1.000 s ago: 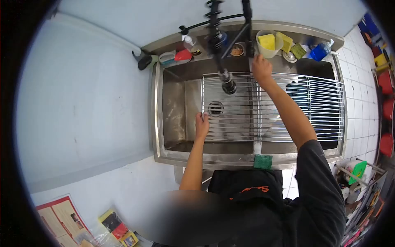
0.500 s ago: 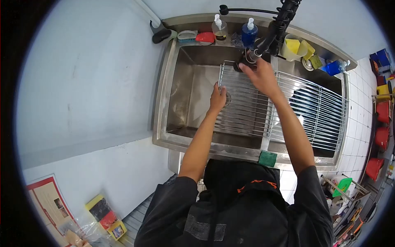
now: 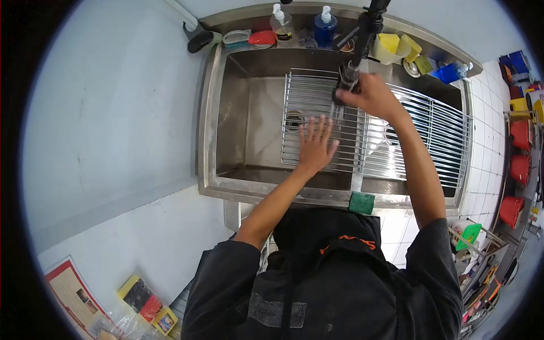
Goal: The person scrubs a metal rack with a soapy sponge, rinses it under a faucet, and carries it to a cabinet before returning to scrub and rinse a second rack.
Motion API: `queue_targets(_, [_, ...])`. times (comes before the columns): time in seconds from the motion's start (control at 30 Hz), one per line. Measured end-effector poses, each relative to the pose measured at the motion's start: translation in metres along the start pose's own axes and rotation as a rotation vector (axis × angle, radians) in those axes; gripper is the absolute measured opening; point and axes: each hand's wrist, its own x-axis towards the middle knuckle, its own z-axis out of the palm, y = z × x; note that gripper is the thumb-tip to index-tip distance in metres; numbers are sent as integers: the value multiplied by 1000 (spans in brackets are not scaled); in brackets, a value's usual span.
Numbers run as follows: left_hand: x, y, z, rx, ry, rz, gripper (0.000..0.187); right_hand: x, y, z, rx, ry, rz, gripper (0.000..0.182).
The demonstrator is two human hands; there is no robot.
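A long wire rack [image 3: 429, 129] lies across both basins of a steel sink [image 3: 208, 130]. My left hand [image 3: 316, 148] is spread flat over the wires of its left part, fingers apart and holding nothing. My right hand [image 3: 375, 99] is wrapped round the black spray nozzle [image 3: 348, 79] of a hanging rinse hose. From the nozzle a blurred streak of water falls on the rack just beyond my left fingertips. Under the wires, a round drain [image 3: 294, 120] shows in the left basin.
Along the back ledge stand a clear pump bottle [image 3: 281, 24], a blue pump bottle [image 3: 325, 29], a scrub brush [image 3: 236, 38], a tub with sponges [image 3: 387, 52] and a blue bottle [image 3: 451, 72]. A green scouring pad [image 3: 361, 203] lies on the front rim. A wall [image 3: 113, 113] borders the left side.
My left hand has left the rack's left edge and spread out over its wires. My right hand has shifted slightly right with the nozzle, and a water streak now shows below it.
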Motion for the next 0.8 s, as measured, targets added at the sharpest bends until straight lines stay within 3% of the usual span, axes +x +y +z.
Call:
queue_targets(0.1, [-2, 29, 6, -72, -95, 181, 68, 0, 4, -8, -9, 28, 39, 44])
queue_targets(0.13, [2, 35, 8, -102, -109, 235, 67, -4, 9, -11, -100, 5, -91, 44])
queue_targets(0.17, [1, 40, 10, -134, -128, 286, 67, -8, 11, -14, -98, -38, -88, 43])
queue_targets(0.23, [14, 36, 7, -137, -127, 210, 66, -12, 14, -22, -96, -124, -87, 41])
queue_targets(0.37, [38, 9, 8, 7, 30, -52, 68, -18, 41, -33, -283, 18, 3, 38])
queue_targets(0.43, [48, 2, 14, 59, 127, -216, 70, -26, 24, -41, -211, -88, -17, 37])
queue_targets(0.53, [53, 24, 17, 101, 98, -135, 74, -29, 14, -45, -215, -90, -12, 42])
queue_targets(0.63, [43, 48, 23, -63, -62, 257, 75, -27, 21, -44, -240, -95, 83, 45])
queue_targets(0.67, [39, 52, 24, -144, -133, 339, 75, -32, 32, -38, -328, -91, -10, 46])
queue_targets(0.77, [37, 33, 21, -7, -196, 331, 70, -40, 14, -57, -161, -349, 95, 45])
queue_targets(0.8, [38, 25, 10, -110, -105, 257, 68, -44, 24, -54, -185, -289, 83, 45])
